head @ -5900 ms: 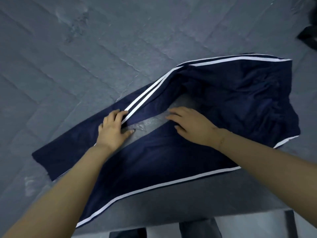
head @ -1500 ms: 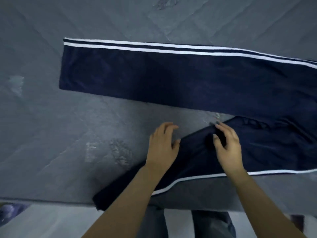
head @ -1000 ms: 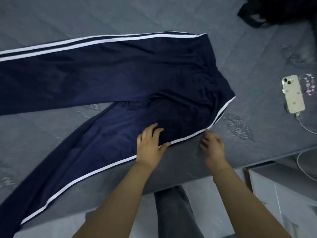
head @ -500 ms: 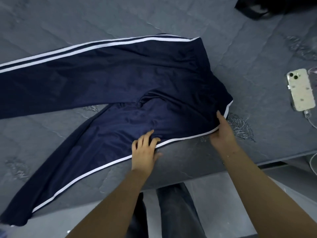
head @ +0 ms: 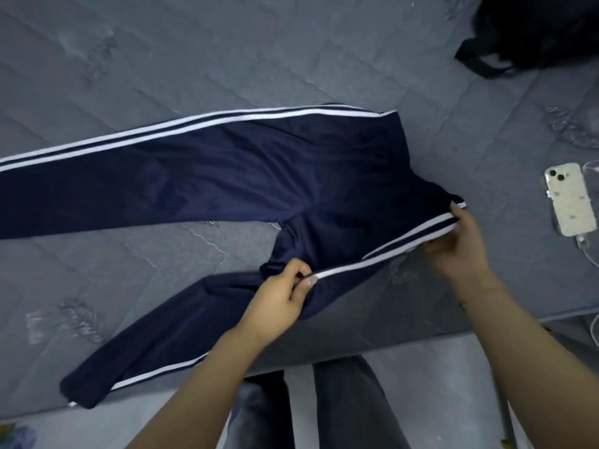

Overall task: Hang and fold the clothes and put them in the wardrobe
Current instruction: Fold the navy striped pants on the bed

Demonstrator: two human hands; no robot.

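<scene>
Grey quilted mattress (head: 227, 59) fills the view. Navy track pants (head: 227, 179) with white side stripes are spread across it from 9 to 3 o'clock, legs parted toward 9 and 7. Black bag (head: 534, 27) is seen at 1 o'clock. Near stripe is pinched by left hand (head: 275, 303); waistband corner is gripped by right hand (head: 460, 244) at 3. Phone (head: 570, 202) is laid just beyond, cable attached.

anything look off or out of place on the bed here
Only the phone, lying face down on the mattress near the navy track pants, cable attached. A fold swung that way could catch it.
</scene>
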